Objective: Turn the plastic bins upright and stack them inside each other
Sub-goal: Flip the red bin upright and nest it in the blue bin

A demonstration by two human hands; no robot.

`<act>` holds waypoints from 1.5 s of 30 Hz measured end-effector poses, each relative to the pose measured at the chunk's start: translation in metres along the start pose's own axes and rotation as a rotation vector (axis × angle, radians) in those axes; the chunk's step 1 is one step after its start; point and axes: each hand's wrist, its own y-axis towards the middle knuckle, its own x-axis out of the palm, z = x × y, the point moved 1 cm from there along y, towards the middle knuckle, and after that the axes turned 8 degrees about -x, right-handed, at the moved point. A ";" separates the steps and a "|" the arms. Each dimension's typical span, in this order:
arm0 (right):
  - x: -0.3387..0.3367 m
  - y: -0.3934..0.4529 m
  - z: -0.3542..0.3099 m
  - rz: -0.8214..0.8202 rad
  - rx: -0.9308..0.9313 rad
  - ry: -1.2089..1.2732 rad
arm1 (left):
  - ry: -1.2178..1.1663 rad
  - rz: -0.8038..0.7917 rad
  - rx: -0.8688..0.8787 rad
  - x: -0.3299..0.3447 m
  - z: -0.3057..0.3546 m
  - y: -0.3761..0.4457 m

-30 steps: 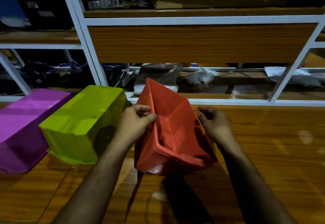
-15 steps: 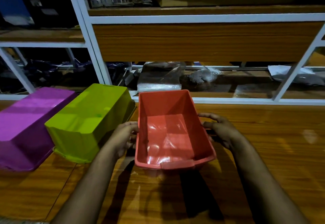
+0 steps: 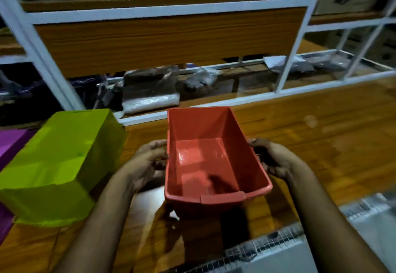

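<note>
The red bin [image 3: 214,157] is held upright over the desk [image 3: 321,127], gripped at both sides by the left hand [image 3: 147,163] and right hand [image 3: 272,159]; the green bin [image 3: 62,161] beside it could be knocked if the bin is swung left.

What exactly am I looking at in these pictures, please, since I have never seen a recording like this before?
There is no machine here. A person wears a camera on the head, looking forward and down, so you see their own two arms reaching out. All three pictures come from that one camera; the last and largest is the present moment.

The left hand and right hand hold a red bin by its long sides, open side up and empty. To its left a green bin lies upside down on the wooden table, and beside that a purple bin shows at the edge of the picture. Behind the table stands a white shelf frame with bagged items.
</note>
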 end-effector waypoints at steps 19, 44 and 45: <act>-0.378 -0.312 0.010 0.668 -0.336 0.124 | 0.337 -0.645 -0.122 0.474 -0.086 0.039; -0.829 -0.379 -0.221 0.857 -0.671 0.067 | 0.327 -0.929 0.005 0.999 -0.022 0.175; -0.844 -0.372 -0.239 0.843 -0.671 0.065 | 0.314 -0.929 0.017 1.013 -0.011 0.186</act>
